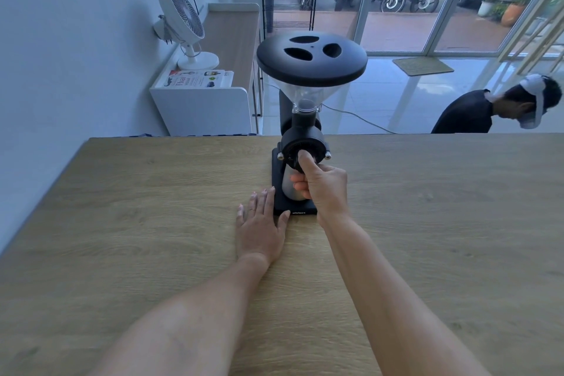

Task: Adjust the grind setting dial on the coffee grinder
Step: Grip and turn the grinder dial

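**Right hand on the grinder's dial**

Wooden table (122,223) carries a black coffee grinder (305,131) near its far edge. On the grinder's front, the right hand (323,189) pinches the dial (294,151) (thumb on top). Left of the grinder's base, the left hand (261,223) lies flat, fingers spread.

Both my forearms are bare to the frame's lower edge, no sleeve, watch or bracelet showing, and my left hand (259,227) wears a thin band ring on one finger, while my right hand (325,185) shows short, unpainted nails.
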